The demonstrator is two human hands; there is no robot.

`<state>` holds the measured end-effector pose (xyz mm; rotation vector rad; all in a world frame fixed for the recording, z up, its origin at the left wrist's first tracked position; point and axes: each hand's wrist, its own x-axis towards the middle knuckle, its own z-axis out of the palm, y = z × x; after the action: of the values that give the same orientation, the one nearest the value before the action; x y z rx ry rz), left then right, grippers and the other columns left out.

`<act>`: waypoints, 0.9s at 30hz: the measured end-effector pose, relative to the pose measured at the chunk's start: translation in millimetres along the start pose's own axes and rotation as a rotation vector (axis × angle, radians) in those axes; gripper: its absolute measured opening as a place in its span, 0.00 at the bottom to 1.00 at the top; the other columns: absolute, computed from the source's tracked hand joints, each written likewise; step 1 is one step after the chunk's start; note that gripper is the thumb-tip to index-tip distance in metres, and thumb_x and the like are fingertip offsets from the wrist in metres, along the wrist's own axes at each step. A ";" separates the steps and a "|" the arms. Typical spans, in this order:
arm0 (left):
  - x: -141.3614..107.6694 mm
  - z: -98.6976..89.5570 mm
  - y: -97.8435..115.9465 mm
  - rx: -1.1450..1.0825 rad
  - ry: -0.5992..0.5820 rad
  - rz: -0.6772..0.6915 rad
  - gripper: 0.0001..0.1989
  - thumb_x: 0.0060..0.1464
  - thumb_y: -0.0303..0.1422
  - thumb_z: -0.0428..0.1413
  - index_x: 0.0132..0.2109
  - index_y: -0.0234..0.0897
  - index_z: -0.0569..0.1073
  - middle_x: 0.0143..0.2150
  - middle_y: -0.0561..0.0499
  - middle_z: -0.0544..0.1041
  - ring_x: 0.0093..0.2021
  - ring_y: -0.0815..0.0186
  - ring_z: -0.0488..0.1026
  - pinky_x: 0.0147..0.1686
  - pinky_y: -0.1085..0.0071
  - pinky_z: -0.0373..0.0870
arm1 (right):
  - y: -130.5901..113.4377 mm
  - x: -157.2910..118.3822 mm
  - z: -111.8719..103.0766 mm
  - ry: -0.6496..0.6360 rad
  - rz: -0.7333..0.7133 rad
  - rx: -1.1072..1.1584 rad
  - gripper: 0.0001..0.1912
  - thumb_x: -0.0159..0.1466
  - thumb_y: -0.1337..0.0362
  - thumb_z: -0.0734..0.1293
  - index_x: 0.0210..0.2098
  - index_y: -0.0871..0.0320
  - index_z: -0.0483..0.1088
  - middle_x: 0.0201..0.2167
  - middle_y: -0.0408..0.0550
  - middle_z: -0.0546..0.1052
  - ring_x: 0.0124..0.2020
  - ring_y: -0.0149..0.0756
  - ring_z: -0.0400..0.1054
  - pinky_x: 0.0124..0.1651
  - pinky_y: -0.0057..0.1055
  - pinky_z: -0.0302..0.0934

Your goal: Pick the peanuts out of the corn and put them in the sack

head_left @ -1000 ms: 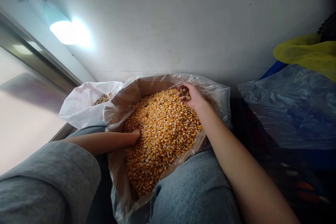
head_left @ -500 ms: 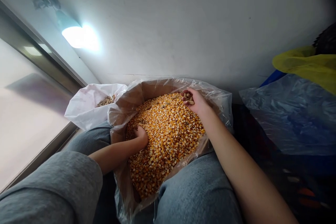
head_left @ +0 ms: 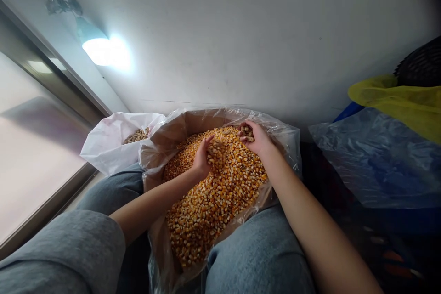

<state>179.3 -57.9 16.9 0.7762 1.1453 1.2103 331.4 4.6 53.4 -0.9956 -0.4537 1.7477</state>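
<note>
Yellow corn kernels (head_left: 220, 197) fill a box lined with a clear plastic bag (head_left: 289, 140). Over the left part of the corn, my left hand (head_left: 202, 158) is raised with its thumb and fingers apart. A blurred scatter of corn, perhaps with peanuts in it, is in motion beside its palm. At the far right of the corn, my right hand (head_left: 258, 138) is curled around several unshelled peanuts (head_left: 245, 132). A few more peanuts seem to lie on the corn near the back.
A white bag (head_left: 110, 140) with peanuts in it stands left of the box. A lit lamp (head_left: 98, 50) is mounted near the white wall (head_left: 223, 32). On the right are a clear plastic sheet (head_left: 375, 156) and yellow mesh cloth (head_left: 389, 92). My knees flank the box.
My left hand has come up out of the corn and moved right and away from me, its fingers opening amid tumbling grains. My right hand stays nearly in place, still holding peanuts.
</note>
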 end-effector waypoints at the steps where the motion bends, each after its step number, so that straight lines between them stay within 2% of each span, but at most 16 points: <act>1: 0.9 5.9 7.4 0.009 -0.094 0.027 0.22 0.53 0.44 0.36 0.51 0.43 0.63 0.53 0.55 0.63 0.53 0.62 0.58 0.51 0.63 0.55 | -0.4 0.1 0.0 0.002 -0.002 0.003 0.10 0.57 0.65 0.56 0.21 0.61 0.60 0.16 0.44 0.67 0.14 0.24 0.59 0.11 0.17 0.46; 3: 8.3 15.4 24.5 0.094 -0.228 0.032 0.20 0.54 0.41 0.36 0.47 0.42 0.66 0.54 0.56 0.61 0.57 0.63 0.51 0.54 0.59 0.47 | -1.3 -0.5 0.2 0.007 -0.008 0.012 0.10 0.57 0.66 0.56 0.21 0.61 0.60 0.16 0.43 0.66 0.13 0.23 0.59 0.10 0.17 0.46; 6: 28.4 20.1 56.4 0.261 -0.309 -0.004 0.19 0.54 0.42 0.37 0.45 0.44 0.68 0.55 0.55 0.60 0.57 0.59 0.48 0.53 0.52 0.41 | -2.7 -2.1 0.5 0.020 -0.017 0.030 0.10 0.57 0.66 0.55 0.21 0.61 0.59 0.15 0.43 0.66 0.13 0.23 0.59 0.11 0.17 0.47; 8: 40.8 15.9 78.9 0.394 -0.297 0.005 0.18 0.53 0.42 0.41 0.44 0.42 0.69 0.52 0.52 0.64 0.55 0.57 0.53 0.52 0.51 0.42 | -3.3 -2.5 0.7 0.036 -0.018 0.044 0.09 0.57 0.66 0.55 0.21 0.60 0.59 0.15 0.42 0.66 0.14 0.23 0.59 0.11 0.17 0.47; 12: 54.7 -8.7 107.3 0.702 -0.260 0.099 0.12 0.45 0.35 0.52 0.37 0.36 0.72 0.42 0.47 0.72 0.47 0.57 0.63 0.50 0.60 0.53 | -3.9 -1.5 1.0 0.042 -0.004 0.081 0.10 0.57 0.66 0.55 0.21 0.61 0.59 0.15 0.42 0.65 0.14 0.23 0.58 0.11 0.16 0.47; 15: 66.4 -37.1 103.5 0.828 -0.231 0.129 0.08 0.38 0.31 0.56 0.31 0.36 0.74 0.35 0.48 0.74 0.41 0.60 0.67 0.47 0.65 0.58 | -3.6 0.4 1.0 0.033 0.010 0.110 0.10 0.57 0.66 0.55 0.21 0.61 0.59 0.15 0.43 0.66 0.14 0.23 0.58 0.11 0.16 0.47; 18: 87.2 -67.0 85.8 0.877 -0.176 0.129 0.08 0.35 0.29 0.57 0.29 0.38 0.73 0.33 0.50 0.74 0.39 0.60 0.68 0.46 0.68 0.59 | -2.8 2.9 0.9 0.035 0.031 0.146 0.10 0.58 0.66 0.55 0.22 0.61 0.60 0.16 0.44 0.66 0.15 0.23 0.58 0.11 0.15 0.46; 23: 129.7 -103.2 57.8 1.413 -0.332 0.282 0.14 0.46 0.30 0.48 0.42 0.34 0.69 0.42 0.48 0.71 0.42 0.62 0.67 0.44 0.70 0.60 | -0.8 5.6 2.3 0.074 0.041 0.161 0.09 0.58 0.68 0.54 0.24 0.62 0.61 0.16 0.44 0.66 0.15 0.23 0.58 0.10 0.14 0.45; 25: 143.3 -111.3 49.5 1.542 -0.315 0.278 0.17 0.48 0.26 0.45 0.46 0.31 0.66 0.46 0.44 0.68 0.45 0.61 0.65 0.45 0.70 0.59 | 0.5 6.4 2.7 0.093 0.035 0.145 0.09 0.58 0.69 0.54 0.24 0.62 0.61 0.16 0.44 0.66 0.14 0.23 0.59 0.10 0.14 0.45; 27: 152.8 -116.3 41.4 1.571 -0.292 0.245 0.18 0.47 0.23 0.44 0.46 0.28 0.66 0.47 0.41 0.68 0.46 0.59 0.65 0.45 0.69 0.59 | 2.4 8.1 3.0 0.111 0.030 0.125 0.08 0.58 0.69 0.55 0.24 0.62 0.61 0.17 0.44 0.66 0.15 0.23 0.59 0.10 0.15 0.46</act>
<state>50.1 86.4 -15.9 2.1937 1.6695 0.1016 326.6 11.5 50.2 -1.0082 -0.2565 1.7159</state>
